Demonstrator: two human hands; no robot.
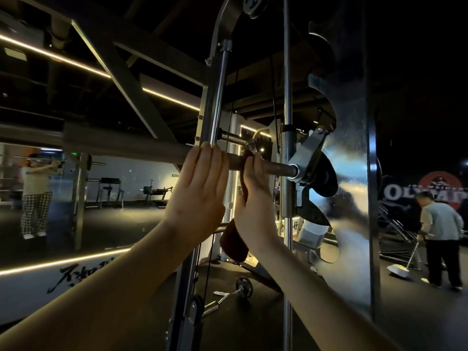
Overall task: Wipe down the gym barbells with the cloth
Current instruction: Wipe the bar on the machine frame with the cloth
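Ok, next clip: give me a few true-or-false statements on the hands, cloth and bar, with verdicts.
1. The right hand holds the cloth against the bar. True.
2. The left hand hangs clear of the bar. False: its fingers hook over it.
3. The cloth is white. False: it is dark brown.
4. A small barbell lies on the floor. True.
5. Nobody else is visible. False: a person stands at right.
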